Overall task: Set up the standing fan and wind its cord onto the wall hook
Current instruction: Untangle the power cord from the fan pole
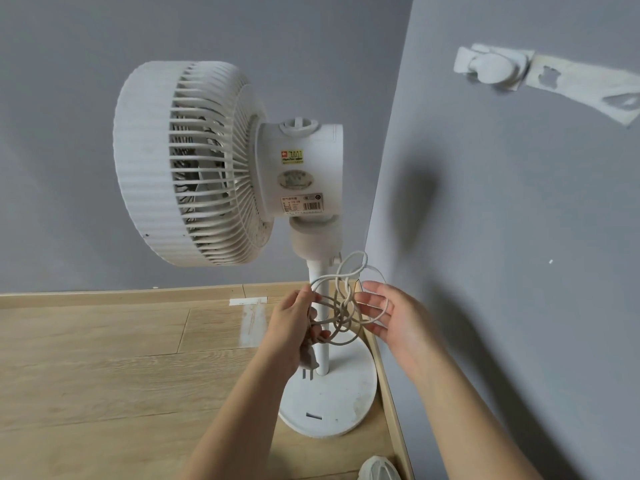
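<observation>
— What is blocking you down there?
— The fan pole is standing between my left hand and my right hand, and the cord loops are hanging across it, filling that gap.
— And up towards the wall hook?
— The right wall is running bare up to it; the fan head is bulking only to the left.

Plug: body mostly covered by the left hand; only the lower end and prongs show beneath it. Fan pole: partly hidden behind that hand and the cord loops. How the loops cross between the two hands cannot be told. Label print, above the hands: too small to read. Ribbed white object, below the right hand: cut off by the bottom edge.
</observation>
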`<state>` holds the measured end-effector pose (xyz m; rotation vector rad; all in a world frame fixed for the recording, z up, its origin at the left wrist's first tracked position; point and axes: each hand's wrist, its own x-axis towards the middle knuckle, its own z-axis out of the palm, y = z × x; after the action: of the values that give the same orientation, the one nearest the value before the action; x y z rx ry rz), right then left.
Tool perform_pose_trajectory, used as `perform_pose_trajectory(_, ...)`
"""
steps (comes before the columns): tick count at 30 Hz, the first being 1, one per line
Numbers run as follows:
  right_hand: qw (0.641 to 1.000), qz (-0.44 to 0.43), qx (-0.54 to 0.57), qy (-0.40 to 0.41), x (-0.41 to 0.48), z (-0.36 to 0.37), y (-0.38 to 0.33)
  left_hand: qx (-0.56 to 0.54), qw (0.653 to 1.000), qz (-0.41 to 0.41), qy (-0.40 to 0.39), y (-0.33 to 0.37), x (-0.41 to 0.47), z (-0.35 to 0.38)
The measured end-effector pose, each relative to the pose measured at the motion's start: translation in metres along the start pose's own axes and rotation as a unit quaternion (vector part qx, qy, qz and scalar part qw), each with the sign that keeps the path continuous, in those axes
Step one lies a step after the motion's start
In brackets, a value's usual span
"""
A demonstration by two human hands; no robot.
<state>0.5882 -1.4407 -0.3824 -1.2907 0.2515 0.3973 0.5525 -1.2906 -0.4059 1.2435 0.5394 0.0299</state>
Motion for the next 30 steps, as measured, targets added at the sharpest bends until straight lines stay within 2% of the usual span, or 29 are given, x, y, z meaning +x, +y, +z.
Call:
perform_pose_trajectory(5, 0.998, -0.038, 0.02, -0.056, -0.004, -0.002, -0.003, 0.003, 1.0, 0.012, 0.005, 0.0, 0.002, -0.002)
perform_pose_trajectory(9, 0.997, -0.046, 0.015, -0.067, -0.001, 0.001, -0.001, 0.06, 0.997, 0.041, 0.032, -0.001, 0.003, -0.001)
perform_pose_trajectory(13, 0.997, -0.003, -0.028, -0.073, 0.006, 0.005, 0.004, 0.169, 0.982, 0.07, 0.056, 0.0, -0.001, 0.001)
perform_pose_trajectory(17, 0.992, 0.023, -0.075, -0.101, 0.011, 0.01, 0.0, 0.213, 0.971, 0.089, 0.06, 0.002, -0.003, 0.002)
perform_pose_trajectory(20, 0.995, 0.013, -0.075, -0.066, 0.016, 0.011, 0.0, 0.194, 0.977, 0.073, 0.046, 0.003, -0.001, 0.0)
perform_pose_trajectory(23, 0.999, -0.003, 0.024, -0.039, 0.018, 0.011, -0.001, 0.132, 0.989, 0.047, 0.038, 0.005, -0.002, 0.003)
perform_pose_trajectory(27, 0.986, 0.034, 0.152, -0.06, 0.018, 0.01, -0.005, 0.053, 0.998, 0.007, 0.025, 0.012, -0.007, 0.006)
perform_pose_trajectory(30, 0.975, 0.08, 0.17, -0.117, 0.02, 0.003, -0.004, 0.042, 0.999, -0.013, 0.019, 0.014, -0.01, 0.004)
